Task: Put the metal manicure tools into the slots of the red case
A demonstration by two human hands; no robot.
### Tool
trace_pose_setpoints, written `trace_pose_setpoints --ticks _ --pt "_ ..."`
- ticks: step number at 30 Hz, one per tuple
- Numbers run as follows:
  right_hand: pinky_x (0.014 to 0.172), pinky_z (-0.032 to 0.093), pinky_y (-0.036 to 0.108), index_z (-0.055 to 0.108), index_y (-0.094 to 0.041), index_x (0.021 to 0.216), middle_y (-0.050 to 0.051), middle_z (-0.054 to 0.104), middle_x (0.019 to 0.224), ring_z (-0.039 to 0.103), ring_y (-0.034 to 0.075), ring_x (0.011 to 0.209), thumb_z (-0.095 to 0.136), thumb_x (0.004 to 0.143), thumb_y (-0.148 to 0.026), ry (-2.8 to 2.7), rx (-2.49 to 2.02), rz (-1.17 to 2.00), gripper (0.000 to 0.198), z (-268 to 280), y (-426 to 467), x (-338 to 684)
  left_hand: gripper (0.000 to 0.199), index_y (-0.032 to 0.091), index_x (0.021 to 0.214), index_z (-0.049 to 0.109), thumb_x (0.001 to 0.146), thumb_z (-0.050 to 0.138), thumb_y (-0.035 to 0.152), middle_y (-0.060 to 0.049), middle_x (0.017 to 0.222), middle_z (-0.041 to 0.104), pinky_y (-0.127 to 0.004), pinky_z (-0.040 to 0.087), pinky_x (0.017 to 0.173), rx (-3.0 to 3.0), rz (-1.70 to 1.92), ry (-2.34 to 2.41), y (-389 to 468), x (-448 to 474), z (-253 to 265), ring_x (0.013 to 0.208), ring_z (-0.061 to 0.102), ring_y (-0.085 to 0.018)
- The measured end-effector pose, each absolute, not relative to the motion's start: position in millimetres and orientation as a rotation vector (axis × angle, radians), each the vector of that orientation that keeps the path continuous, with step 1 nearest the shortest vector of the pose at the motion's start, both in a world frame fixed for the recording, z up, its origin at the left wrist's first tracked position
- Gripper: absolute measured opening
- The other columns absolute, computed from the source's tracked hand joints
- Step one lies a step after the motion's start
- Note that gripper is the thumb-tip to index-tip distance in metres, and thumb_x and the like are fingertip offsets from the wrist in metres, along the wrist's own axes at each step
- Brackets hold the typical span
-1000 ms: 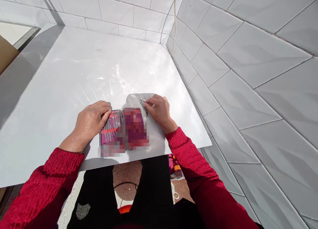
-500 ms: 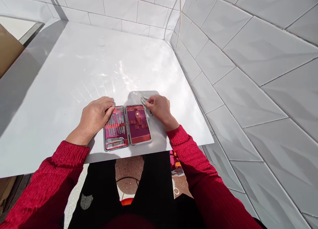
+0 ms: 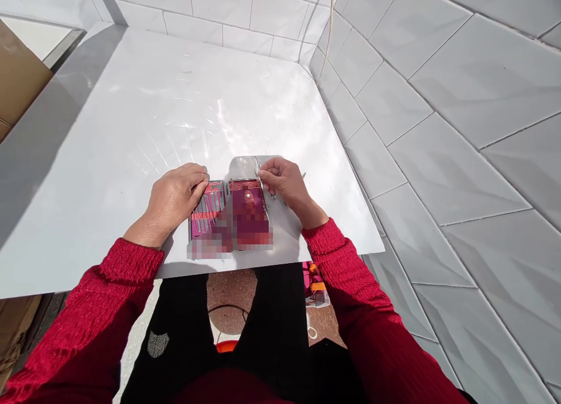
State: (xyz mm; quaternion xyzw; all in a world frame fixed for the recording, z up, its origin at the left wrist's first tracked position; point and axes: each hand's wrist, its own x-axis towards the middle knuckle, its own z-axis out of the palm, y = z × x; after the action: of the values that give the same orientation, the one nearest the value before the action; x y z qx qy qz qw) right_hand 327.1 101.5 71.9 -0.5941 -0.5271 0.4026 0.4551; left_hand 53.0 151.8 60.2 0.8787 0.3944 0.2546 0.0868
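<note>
An open manicure case point(image 3: 249, 214) lies on the white table near its front edge, lined in purple and red. Slim metal tools point(image 3: 204, 217) stand in a row under a red strap in its left half. The lower part of the case is blurred by pixels. My left hand point(image 3: 175, 199) is closed on the case's upper left corner, thumb on the inside. Over the right half's outer edge, my right hand point(image 3: 287, 185) pinches a small shiny metal tool point(image 3: 258, 165), its kind too unclear to tell. Part of it is hidden by the fingers.
The white tabletop point(image 3: 144, 100) meets tiled walls point(image 3: 438, 158) at the back and right. A cardboard box point(image 3: 20, 71) stands at the far left. Small metal pieces lie under and beside my right hand. A pale cable point(image 3: 331, 35) hangs in the back corner.
My right hand has shifted slightly, and the metal tool in its pinch has turned more upright. My left hand keeps its hold on the case. The whole view has moved a little.
</note>
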Motion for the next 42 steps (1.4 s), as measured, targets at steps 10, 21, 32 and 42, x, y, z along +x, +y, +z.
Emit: trace_pose_setpoints --ticks 10,21,32,42 --pt "0.056 0.05 0.029 0.068 -0.023 0.119 -0.003 0.069 0.071 0.063 0.016 0.065 0.077 0.085 -0.038 -1.404 -1.321 1.245 0.038 74.8 87.3 321.7 0.037 0.024 0.094 0.074 0.107 0.041 0.034 -0.006 0.113 0.078 -0.039 0.058 0.085 2.637 0.761 1.172 151.3 53.1 59.4 0.106 0.073 -0.025" --pt "0.065 0.05 0.031 0.07 -0.022 0.102 0.001 0.073 0.078 0.066 0.016 0.072 0.076 0.084 -0.033 -1.442 -1.324 1.122 0.022 66.7 83.6 324.4 0.037 0.024 0.098 0.075 0.108 0.041 0.037 -0.006 0.113 0.077 -0.04 0.058 0.085 2.634 0.775 1.165 153.1 50.8 55.9 0.105 0.073 -0.025" --pt "0.07 0.051 0.031 0.073 -0.02 0.093 0.001 0.074 0.078 0.068 0.017 0.077 0.072 0.083 -0.026 -1.474 -1.419 1.055 0.012 64.4 84.2 323.4 0.036 0.024 0.097 0.075 0.108 0.043 0.036 -0.006 0.11 0.077 -0.039 0.058 0.084 2.644 0.772 1.17 153.7 50.6 56.5 0.104 0.073 -0.025" --pt "0.067 0.042 0.029 0.08 -0.018 0.087 -0.001 0.069 0.073 0.056 0.012 0.068 0.067 0.085 -0.019 -1.591 -1.55 0.807 0.013 68.4 84.9 322.4 0.038 0.023 0.097 0.075 0.108 0.042 0.036 -0.007 0.111 0.077 -0.037 0.056 0.077 2.667 0.772 1.163 154.0 49.9 56.7 0.101 0.073 -0.025"
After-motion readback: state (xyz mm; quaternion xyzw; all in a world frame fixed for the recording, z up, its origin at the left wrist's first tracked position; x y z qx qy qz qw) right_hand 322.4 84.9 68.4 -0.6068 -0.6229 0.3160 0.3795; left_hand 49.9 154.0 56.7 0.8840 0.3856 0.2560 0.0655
